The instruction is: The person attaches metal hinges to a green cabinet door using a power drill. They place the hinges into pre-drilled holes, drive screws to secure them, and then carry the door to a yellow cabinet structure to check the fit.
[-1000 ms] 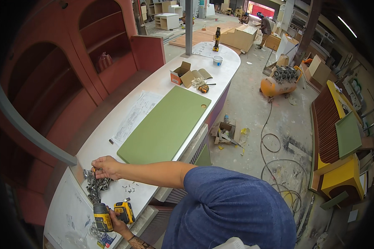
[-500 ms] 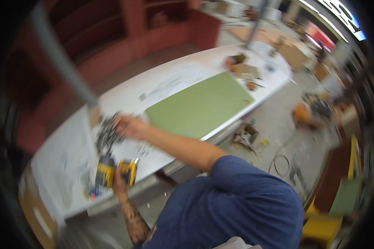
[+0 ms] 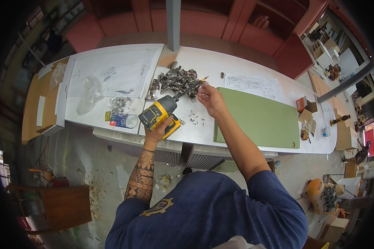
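Observation:
My left hand (image 3: 158, 129) is closed round the grip of a yellow-and-black cordless drill driver (image 3: 158, 111), tilted so its long bit points up and to the right. At the bit's far end is my right hand (image 3: 210, 98), with thumb and fingers drawn together. A thin orange-tipped piece (image 3: 205, 79) shows by those fingertips; whether they grip it or the bit is hard to see. Behind the driver lies a heap of metal cabinet hinges (image 3: 174, 79). Several small screws (image 3: 194, 118) are scattered on the white worktop (image 3: 187, 135). A green panel (image 3: 255, 118) lies right of my right hand.
Plastic bags (image 3: 90, 94) and a large drawing sheet (image 3: 112, 68) lie at left, beside an open cardboard box (image 3: 41, 106). A grey post (image 3: 173, 25) rises behind the hinges. Printed papers (image 3: 253, 85) lie behind the panel; a small open carton (image 3: 307, 114) stands at its right.
My view has swung, and the worktop now runs straight across. My right hand has come from over the hinges to the bit's end. The driver stays in my left hand.

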Demonstrator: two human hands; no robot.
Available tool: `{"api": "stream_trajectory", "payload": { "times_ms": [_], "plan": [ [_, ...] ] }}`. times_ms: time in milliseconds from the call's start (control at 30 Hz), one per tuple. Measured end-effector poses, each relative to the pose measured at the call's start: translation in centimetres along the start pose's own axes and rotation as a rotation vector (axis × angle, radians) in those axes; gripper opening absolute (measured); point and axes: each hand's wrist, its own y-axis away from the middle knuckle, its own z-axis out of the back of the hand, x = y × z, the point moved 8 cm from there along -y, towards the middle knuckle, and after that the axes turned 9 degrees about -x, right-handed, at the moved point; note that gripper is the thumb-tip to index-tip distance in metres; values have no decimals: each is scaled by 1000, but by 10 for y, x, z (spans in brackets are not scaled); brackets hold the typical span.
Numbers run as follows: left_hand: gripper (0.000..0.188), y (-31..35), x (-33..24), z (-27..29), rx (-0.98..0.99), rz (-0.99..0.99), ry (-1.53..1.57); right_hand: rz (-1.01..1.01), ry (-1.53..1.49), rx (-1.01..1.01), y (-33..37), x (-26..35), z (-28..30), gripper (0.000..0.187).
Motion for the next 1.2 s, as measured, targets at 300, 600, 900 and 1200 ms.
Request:
{"api": "stream_trajectory", "payload": {
  "times_ms": [300, 600, 900, 1200],
  "plan": [
    [23, -5, -21, -1, -31, 37, 37, 955, 1409, -209, -18, 20, -24, 78],
    [22, -5, -20, 0, -37, 115, 76, 916, 1356, 0, -52, 34, -32, 38],
    [26, -4, -8, -6, -52, 128, 140, 736, 467, -177, -57, 70, 15, 13],
    [20, -9, -3, -3, 8, 124, 89, 174, -198, -180, 53, 94, 136, 40]
  ]
}}
